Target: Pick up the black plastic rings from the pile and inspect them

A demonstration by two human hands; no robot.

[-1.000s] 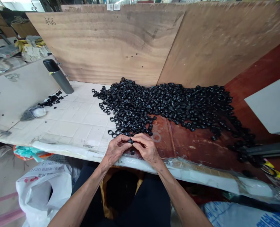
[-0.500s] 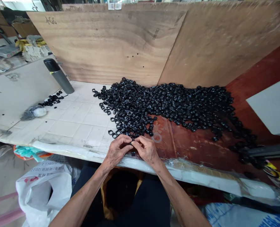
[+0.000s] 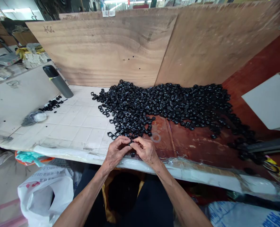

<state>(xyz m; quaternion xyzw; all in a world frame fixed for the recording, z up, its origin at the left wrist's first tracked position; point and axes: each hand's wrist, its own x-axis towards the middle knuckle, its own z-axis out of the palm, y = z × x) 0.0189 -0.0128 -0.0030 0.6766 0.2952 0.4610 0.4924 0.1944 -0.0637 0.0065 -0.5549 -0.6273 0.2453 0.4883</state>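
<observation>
At the front edge of the table, my left hand (image 3: 116,152) and my right hand (image 3: 146,150) meet fingertip to fingertip. Both are closed in a pinch on a small black plastic ring (image 3: 130,142), mostly covered by the fingers. Just below them, near the edge, lies a single black piece (image 3: 132,154). Directly behind the hands begins a large heap of black plastic rings (image 3: 135,105), which spreads back to the wooden board and off to the right.
A grey flask (image 3: 61,85) stands at the back left, near a small group of black pieces (image 3: 52,105) and a plastic bag (image 3: 30,119). Plywood board (image 3: 111,50) walls the back. At right are a white box (image 3: 269,101) and yellow-handled scissors (image 3: 273,165). A white sack (image 3: 45,195) hangs below left.
The camera view has tilted up slightly. My hands stay together at the same place, with only small finger movement around the black ring.
</observation>
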